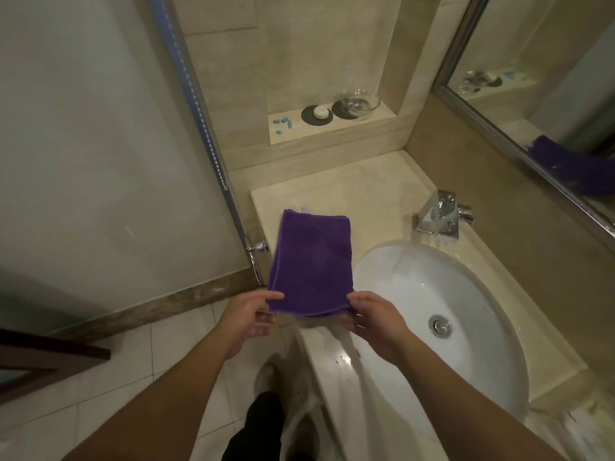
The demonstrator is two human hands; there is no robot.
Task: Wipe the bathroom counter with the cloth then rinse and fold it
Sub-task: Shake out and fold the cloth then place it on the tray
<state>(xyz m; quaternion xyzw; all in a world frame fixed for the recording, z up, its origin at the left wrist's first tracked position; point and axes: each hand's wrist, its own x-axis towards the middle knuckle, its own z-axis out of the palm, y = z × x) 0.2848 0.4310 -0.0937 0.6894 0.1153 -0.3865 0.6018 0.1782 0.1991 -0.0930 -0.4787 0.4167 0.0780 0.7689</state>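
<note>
Folded cloth between sink and glass door.

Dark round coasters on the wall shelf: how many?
2. One coaster sits mid-shelf under a small white object; the other coaster lies right of it under the glass bowl.

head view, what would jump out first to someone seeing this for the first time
The purple cloth stands out most: folded into a neat rectangle and held by its near corners, left hand and right hand, at the counter left of the sink. Next comes the white oval sink with its chrome faucet behind it. A glass bowl sits on the far ledge.
</note>
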